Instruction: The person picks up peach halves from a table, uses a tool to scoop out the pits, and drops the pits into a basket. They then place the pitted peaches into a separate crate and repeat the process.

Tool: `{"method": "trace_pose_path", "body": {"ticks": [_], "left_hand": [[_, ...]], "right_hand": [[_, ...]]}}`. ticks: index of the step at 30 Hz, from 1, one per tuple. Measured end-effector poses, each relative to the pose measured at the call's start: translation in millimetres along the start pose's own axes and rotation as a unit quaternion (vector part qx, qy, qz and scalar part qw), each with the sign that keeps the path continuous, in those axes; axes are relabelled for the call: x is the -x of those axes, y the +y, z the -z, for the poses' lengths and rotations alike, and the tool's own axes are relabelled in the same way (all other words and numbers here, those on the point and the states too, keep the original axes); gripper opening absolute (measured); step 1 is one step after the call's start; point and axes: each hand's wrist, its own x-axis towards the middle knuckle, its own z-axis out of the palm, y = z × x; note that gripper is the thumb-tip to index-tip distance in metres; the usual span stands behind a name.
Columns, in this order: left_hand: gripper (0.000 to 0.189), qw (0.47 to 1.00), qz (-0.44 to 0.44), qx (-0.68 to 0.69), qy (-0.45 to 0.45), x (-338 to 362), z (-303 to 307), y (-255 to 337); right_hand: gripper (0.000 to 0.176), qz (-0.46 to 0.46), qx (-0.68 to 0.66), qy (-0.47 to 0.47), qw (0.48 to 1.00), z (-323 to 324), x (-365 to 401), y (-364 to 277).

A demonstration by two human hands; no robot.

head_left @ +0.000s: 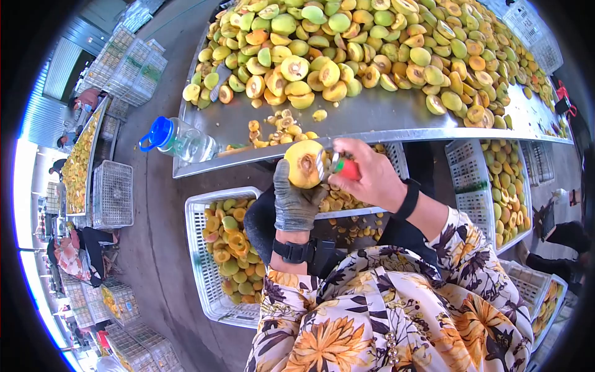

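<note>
My left hand (294,201), in a grey glove, is wrapped round a yellow fruit half (304,163) whose brown hollow faces up. Bare and closed, my right hand (370,177) grips a small tool with a red and green handle (346,168). The tool's metal end touches the right edge of the fruit's cut face. Both hands are just in front of the metal table's near edge (396,135). Small fruit scraps (288,129) lie on the table behind the fruit.
A large heap of halved fruit (372,49) covers the table's back. A blue-capped bottle (186,141) stands near its left corner. White crates of fruit (197,266) (474,186) are below at left and right. Several people sit at another table (93,164) at far left.
</note>
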Motion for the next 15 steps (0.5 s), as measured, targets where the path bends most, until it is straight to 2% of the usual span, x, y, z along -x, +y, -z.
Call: {"method": "trace_pose_path", "body": {"ticks": [1, 2, 5, 6, 7, 10, 12, 15], "left_hand": [[0.056, 0.997, -0.036, -0.044, 0.053, 2.5, -0.7, -2.6], [0.056, 0.998, -0.021, -0.055, 0.020, 7.1, 0.6, -2.1], [0.054, 0.996, -0.048, -0.066, 0.022, 6.0, 10.7, -10.7], [0.052, 0.997, -0.048, -0.056, -0.026, 5.1, 15.5, -11.7], [0.052, 0.997, -0.043, -0.057, -0.027, 4.1, 17.3, -16.2], [0.052, 0.986, -0.144, -0.084, -0.024, -1.5, 10.8, -32.4], [0.053, 0.984, -0.145, -0.091, -0.039, -0.2, 7.0, -38.3], [0.053, 0.981, -0.152, -0.098, -0.062, -2.8, 8.1, -45.4]], "right_hand": [[0.039, -0.060, -0.048, 0.082, 0.994, -2.7, 9.1, -0.9], [0.033, -0.156, -0.120, 0.052, 0.979, 0.9, 16.5, -6.8], [0.032, -0.183, -0.064, 0.005, 0.981, -10.0, 39.4, -9.6], [0.033, -0.214, -0.080, -0.015, 0.973, -15.0, 45.0, -12.6], [0.030, -0.220, -0.096, -0.011, 0.971, -18.5, 50.0, -17.3], [0.028, -0.233, -0.108, 0.003, 0.967, -24.9, 59.4, -23.7], [0.025, -0.275, -0.126, -0.025, 0.953, -22.5, 61.0, -27.9], [0.022, -0.269, -0.108, -0.028, 0.957, -22.3, 67.4, -24.7]]}}
